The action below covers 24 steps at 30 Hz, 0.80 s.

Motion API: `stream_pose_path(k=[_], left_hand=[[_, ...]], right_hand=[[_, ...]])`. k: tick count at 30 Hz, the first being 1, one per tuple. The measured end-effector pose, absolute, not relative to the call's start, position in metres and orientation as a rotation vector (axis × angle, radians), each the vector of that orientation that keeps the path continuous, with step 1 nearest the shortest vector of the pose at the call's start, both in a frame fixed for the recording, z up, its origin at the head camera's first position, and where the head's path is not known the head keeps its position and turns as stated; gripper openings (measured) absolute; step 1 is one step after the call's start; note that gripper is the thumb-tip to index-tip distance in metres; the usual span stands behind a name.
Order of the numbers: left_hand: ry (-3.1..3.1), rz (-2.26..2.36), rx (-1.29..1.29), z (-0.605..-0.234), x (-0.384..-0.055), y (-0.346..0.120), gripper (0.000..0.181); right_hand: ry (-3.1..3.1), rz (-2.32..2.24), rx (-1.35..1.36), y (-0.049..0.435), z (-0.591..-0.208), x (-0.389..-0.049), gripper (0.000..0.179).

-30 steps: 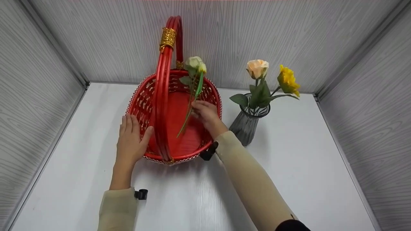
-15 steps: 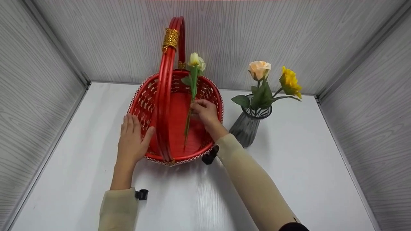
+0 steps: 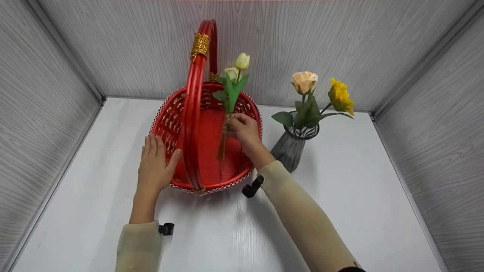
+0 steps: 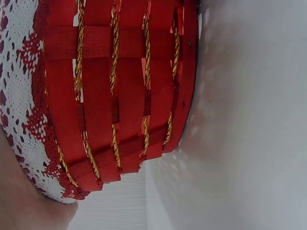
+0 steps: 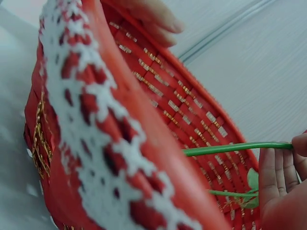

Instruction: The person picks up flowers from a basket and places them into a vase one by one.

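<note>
A red woven basket (image 3: 223, 185) with a tall handle stands on the white table. My left hand (image 3: 153, 166) rests on its left rim, fingers straight; in the left wrist view part of that hand (image 4: 29, 203) lies along the lace trim. Over the basket's right side, my right hand (image 3: 245, 130) pinches a pale yellow tulip (image 3: 242, 61) by its stem. The right wrist view shows the green stem (image 5: 230, 147) between thumb and fingers, its lower end hidden behind the rim. A whitish rose (image 3: 230, 73) leans at the basket's back edge, behind the tulip's leaves.
Right of the basket stands a grey glass vase (image 3: 290, 153). It holds a peach rose (image 3: 303, 82) and a yellow flower (image 3: 339, 95). Grey wood-grain panels (image 3: 151, 45) close in the back and sides of the table.
The tulip's head has swung up and right from in front of the rose, and its leaves have turned into view. My right forearm has shifted slightly right; my left hand stays put.
</note>
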<state>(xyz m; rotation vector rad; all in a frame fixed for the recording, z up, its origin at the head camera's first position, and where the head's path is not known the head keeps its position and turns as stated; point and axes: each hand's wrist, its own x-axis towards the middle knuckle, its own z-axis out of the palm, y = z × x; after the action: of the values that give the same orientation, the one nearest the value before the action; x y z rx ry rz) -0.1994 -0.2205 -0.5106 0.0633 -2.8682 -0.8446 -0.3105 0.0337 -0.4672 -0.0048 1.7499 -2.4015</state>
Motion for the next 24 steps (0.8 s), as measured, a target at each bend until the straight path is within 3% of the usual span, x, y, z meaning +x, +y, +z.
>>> stream_pose_path(k=[24], left_hand=[[-2.870, -0.849, 0.046, -0.511, -0.199, -0.218, 0.096]], right_hand=[[1.808, -2.545, -0.155, 0.077, -0.439, -0.263, 0.008]])
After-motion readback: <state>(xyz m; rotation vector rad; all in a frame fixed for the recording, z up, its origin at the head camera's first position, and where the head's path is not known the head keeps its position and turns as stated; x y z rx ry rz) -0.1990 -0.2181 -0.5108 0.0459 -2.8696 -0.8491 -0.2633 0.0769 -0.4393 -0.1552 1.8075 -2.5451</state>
